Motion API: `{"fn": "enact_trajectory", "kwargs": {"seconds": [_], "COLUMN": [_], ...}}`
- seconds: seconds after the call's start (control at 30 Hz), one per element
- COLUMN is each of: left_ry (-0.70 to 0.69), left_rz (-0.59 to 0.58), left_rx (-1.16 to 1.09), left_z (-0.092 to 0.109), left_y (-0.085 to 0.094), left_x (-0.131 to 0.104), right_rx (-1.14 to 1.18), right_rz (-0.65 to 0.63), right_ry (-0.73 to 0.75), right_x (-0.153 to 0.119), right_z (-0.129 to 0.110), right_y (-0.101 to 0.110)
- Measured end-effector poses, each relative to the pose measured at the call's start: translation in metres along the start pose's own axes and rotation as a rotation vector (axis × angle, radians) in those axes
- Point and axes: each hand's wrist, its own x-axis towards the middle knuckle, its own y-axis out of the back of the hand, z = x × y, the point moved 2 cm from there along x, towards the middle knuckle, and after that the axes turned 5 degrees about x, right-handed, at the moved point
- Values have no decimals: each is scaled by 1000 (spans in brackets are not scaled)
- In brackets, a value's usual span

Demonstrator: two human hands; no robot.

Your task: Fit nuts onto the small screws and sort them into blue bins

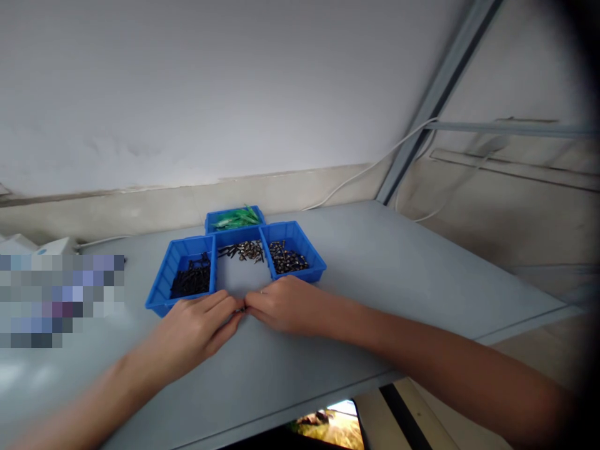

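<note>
Far L, white boxes (pixel 56 247) at the back of the grey table (pixel 407 269), next to a pixelated patch, contents unreadable. Then L blue bin (pixel 162 272), approx. half full w/ black pieces (pixel 191 280). L hand (pixel 199 322) is just in front of its near R corner, thumb + fingers pinched tight on one end of a small dark part (pixel 243 309); exact shape n/a, too tiny & mostly covered. Behind, nr wall: back blue bin (pixel 210 223) w/ green pieces (pixel 238 218). Small part sits mid-table, btwn both hands' fingertips, in front of a loose heap of metal bits (pixel 252 251) lying btwn the side bins. R hand (pixel 290 306) pinches the part's other end, fingers curled. Just behind it, R blue bin (pixel 310 247) w/ dark, brassy parts (pixel 288 259). Below table edge, lit screen (pixel 337 426). Farther R, white cable (pixel 360 170) runs up to a slanted metal post (pixel 415 134).
</note>
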Motion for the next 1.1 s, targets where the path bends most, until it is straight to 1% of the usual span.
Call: {"fn": "enact_trajectory", "kwargs": {"seconds": [0.13, 0.23, 0.4, 0.53, 0.63, 0.77, 0.83, 0.93, 1.0, 1.1], "left_ry": [-36, -17, 7, -8, 34, 81, 95, 115, 113, 41], "left_rz": [-31, -41, -50, -70, -90, -164, -180, -173, -146, -83], "left_rx": [-24, -31, 32, 30, 24, 51, 54, 40, 18, -21], "left_z": [2, 3, 1, 1, 1, 1, 0, -1, 0, 2], "left_y": [1, 1, -1, -2, -1, -3, -4, -5, -5, -4], "left_x": [2, 3, 1, 2, 3, 3, 3, 2, 2, 2], "right_rx": [49, 121, 199, 167, 136, 114, 98, 97, 94, 98], "right_rz": [-3, -15, -11, -2, -11, -20, -30, -39, -29, -31], "right_ry": [-26, -54, -94, -101, -114, -125, -129, -134, -126, -95], "right_x": [2, 1, -2, -2, -1, -1, -1, -1, -1, 0], "right_z": [0, 0, 1, 0, 0, 0, 0, 0, 1, 0], "right_y": [2, 4, 6, 5, 4, 7, 8, 7, 5, 1]}}
